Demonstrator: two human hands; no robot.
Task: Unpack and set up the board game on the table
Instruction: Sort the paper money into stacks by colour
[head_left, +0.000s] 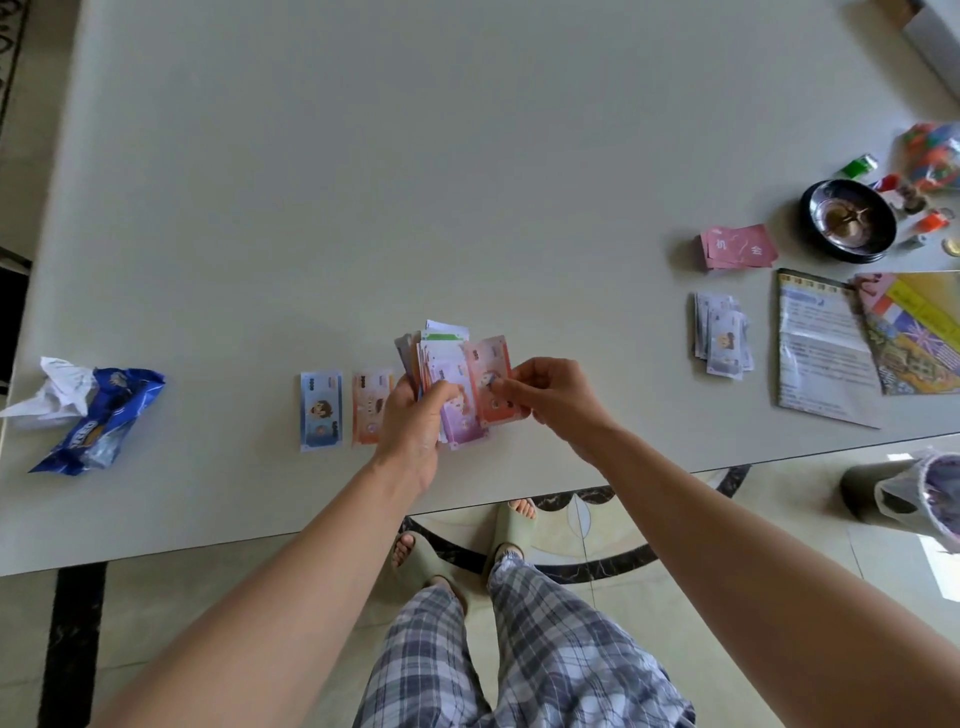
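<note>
Paper notes (441, 364), thin, rectangular, colour-printed, are fanned at frame centre over the desk (363, 182), near its lower edge. Left hand (415, 431): grip curled round the fan's lower end. Right hand (556, 400): grip pinches orange-red note (488, 364) at the fan's right side. Flat on desk, left of hands: blue note (321, 410) and orange note (370, 405), side by side, not touching. Far left: crumpled blue wrapper (104, 421). Right side: pink cards (737, 248), rule sheet (821, 353), round black dish (847, 221). Desk is matt, pale grey, smooth; a broad stretch runs from the hands to the frame's top.
</note>
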